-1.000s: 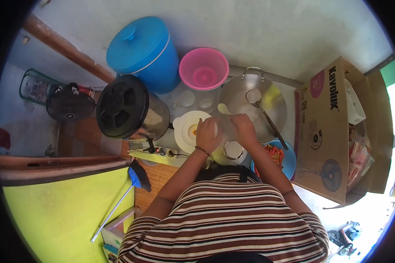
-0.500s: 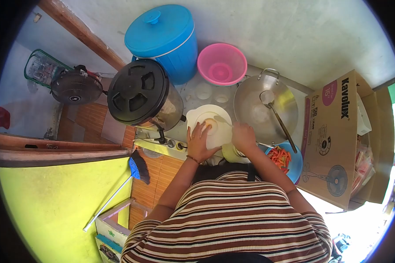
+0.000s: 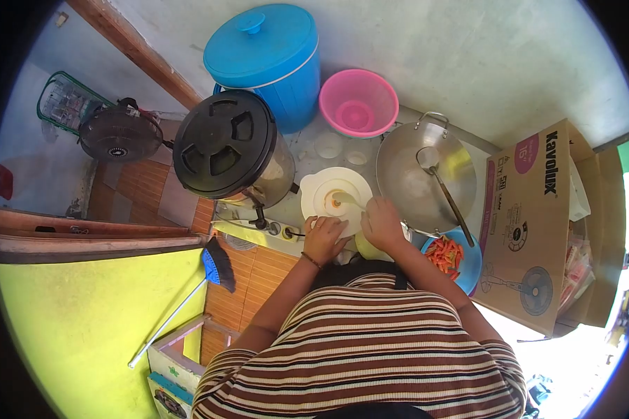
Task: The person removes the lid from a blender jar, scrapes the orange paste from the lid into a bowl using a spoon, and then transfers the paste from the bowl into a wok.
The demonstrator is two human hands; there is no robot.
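A white round dish with stepped rings stands on the counter in front of me, a small orange-brown spot at its middle. My left hand grips its near left rim, fingers bent over the edge. Closed around the handle of a pale spoon, my right hand is at the dish's right side. The spoon's tip reaches the middle of the dish. Below the right hand is a yellow-green rounded object, partly hidden by the hand and forearm.
To the right are a large wok with a ladle, a blue bowl of cut orange-red pieces, and a cardboard box. Behind stand a pink basin and blue lidded bucket. A black-lidded container is left.
My left hand has drawn back from lying spread across the dish to its near rim. The spoon's tip has moved down and left to the dish's middle.
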